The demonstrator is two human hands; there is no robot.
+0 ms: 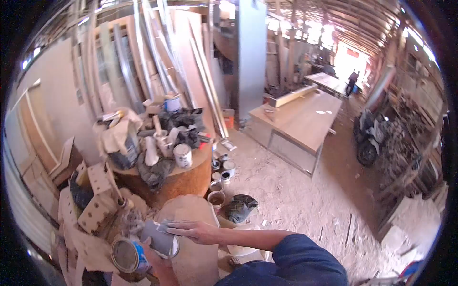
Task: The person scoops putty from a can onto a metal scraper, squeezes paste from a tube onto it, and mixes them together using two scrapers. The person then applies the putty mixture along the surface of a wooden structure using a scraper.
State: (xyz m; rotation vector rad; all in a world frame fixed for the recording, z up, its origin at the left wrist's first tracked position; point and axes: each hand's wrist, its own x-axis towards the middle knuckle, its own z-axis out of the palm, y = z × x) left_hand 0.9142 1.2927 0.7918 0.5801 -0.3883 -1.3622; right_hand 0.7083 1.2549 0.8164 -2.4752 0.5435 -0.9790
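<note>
My left hand (156,258) is wrapped round the lower side of a grey cylinder-shaped piece (156,237) with a pale rim, held tilted. My right hand (198,232) reaches across from the right, its fingers pressed together on a small grey pad (163,226) against the top of the grey piece. Whether the pad is sandpaper or a cloth I cannot tell. Just left of my left hand stands an open paint can (125,256) with a blue label. Beneath the hands lies a brown board (195,262) with a rounded end.
Ahead, a round brown table (186,183) bears a white tub (182,156), black plastic bags and rags. Several open cans (216,198) and a dark bag (241,208) are on the dusty floor. A long wooden table (300,119) and a motorbike (367,138) stand farther off.
</note>
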